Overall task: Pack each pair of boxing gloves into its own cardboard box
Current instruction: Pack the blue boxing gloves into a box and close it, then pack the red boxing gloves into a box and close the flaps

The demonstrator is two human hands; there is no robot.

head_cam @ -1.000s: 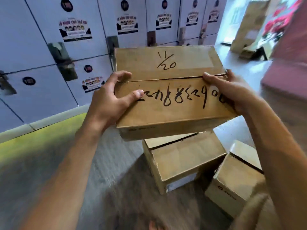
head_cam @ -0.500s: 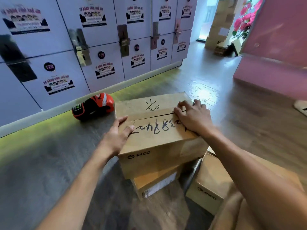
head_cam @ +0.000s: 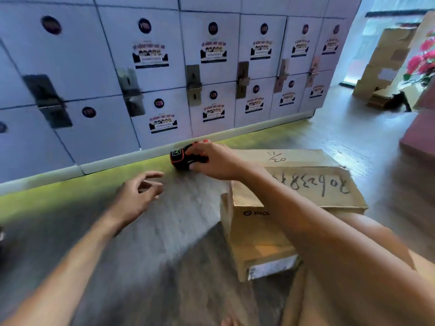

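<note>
**Status: right hand on glove, left hand free**

1. Nearest to me, in the lower right of the frame, I see a lower cardboard box [head_cam: 256,250] on the wooden floor [head_cam: 164,231]. It carries a white label on its near face.
2. A top cardboard box [head_cam: 306,184] is stacked on it, right of centre. Its flaps are down, and black handwriting runs across the lid. The right forearm crosses over its near left corner.
3. The left hand [head_cam: 138,194] sits left of centre, above the floor. Its fingers are spread and loosely bent, and it holds nothing. It is near the glove but apart from it.
4. The right hand [head_cam: 211,161] is at centre frame, past the far left corner of the top box. Its fingers are curled over the boxing glove [head_cam: 180,156], with the thumb at the glove's lower edge.
5. The glove is black with orange trim. It lies on the floor at the foot of the lockers [head_cam: 164,67], outside both boxes. I see only one glove; motion blur hides further detail.
6. The lockers fill the upper left and upper centre of the frame, each door with a sticker and a number disc.
7. In the upper right, farthest away, a stack of cardboard cartons [head_cam: 388,55] stands beside pink flowers [head_cam: 423,62].
</note>
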